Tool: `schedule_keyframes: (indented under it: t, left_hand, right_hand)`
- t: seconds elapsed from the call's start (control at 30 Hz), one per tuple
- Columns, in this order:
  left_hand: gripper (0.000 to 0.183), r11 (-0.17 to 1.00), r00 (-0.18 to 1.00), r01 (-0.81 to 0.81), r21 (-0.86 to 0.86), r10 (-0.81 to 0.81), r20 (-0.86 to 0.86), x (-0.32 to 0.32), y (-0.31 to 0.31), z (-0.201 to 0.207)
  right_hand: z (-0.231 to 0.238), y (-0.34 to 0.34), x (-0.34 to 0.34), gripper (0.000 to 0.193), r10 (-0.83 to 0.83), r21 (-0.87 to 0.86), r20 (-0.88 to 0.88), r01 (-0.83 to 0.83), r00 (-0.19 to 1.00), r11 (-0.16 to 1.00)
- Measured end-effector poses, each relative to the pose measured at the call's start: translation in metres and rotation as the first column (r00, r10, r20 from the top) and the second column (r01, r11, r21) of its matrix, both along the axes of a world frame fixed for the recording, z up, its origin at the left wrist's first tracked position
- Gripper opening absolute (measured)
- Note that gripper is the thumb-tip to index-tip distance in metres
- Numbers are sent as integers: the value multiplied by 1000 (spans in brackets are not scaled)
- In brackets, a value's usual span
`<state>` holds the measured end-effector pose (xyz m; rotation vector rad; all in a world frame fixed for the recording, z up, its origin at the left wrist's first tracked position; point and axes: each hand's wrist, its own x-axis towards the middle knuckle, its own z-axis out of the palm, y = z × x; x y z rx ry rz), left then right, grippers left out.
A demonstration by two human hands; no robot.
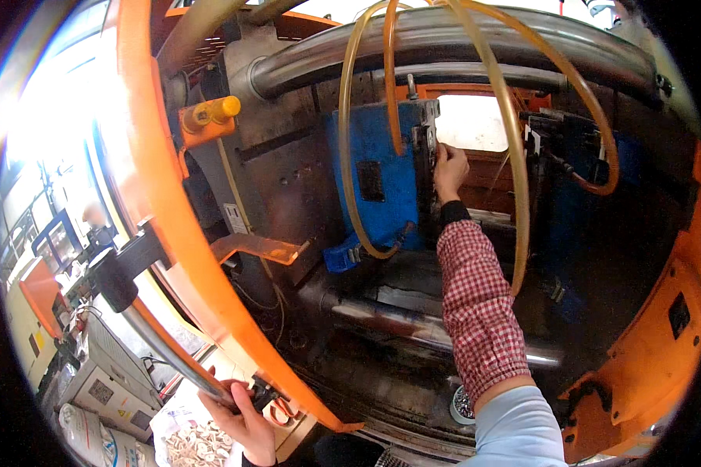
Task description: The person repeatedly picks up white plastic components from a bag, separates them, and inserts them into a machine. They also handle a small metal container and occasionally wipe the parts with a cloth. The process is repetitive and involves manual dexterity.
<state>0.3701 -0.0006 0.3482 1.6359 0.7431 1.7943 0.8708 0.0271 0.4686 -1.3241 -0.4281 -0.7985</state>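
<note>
Blue steel mould block [401, 187]: just left of right hand [451, 171], long axis upright, dark metal face [425, 175] toward fingers. Right hand nearer, fingers bent at face (any grip hidden, cannot tell). Left hand [248, 424] well apart, lower left, curled round silver tubular handle [169, 345].

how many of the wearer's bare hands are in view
2: the bare left hand at the lower end of the curved silver metal bar, and the bare right hand at the right edge of the blue rectangular metal block. Some fingertips are hidden.
</note>
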Motion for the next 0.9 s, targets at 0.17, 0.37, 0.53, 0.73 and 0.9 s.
schedule_keyframes:
  t: [0.17,0.37,0.53,0.73,0.9]
  left_hand:
    - [43,993,994,-112,43,111,16,1,4,-12]
    - [42,987,986,-158,41,155,61,7,4,-15]
    - [41,995,995,-82,60,79,53,3,7,-19]
    - [43,1000,998,-13,-29,15,60,-5,4,-20]
    - [45,994,995,-102,-47,101,-10,2,-5,-10]
  right_hand:
    - [13,9,27,22,-160,-172,121,179,980,969]
    - [11,17,44,21,-194,-263,116,219,974,940]
    - [12,16,50,20,-205,-246,172,243,964,938]
    - [7,23,42,23,-244,-385,255,330,936,862]
    - [2,20,40,30,-252,-458,331,389,909,799]
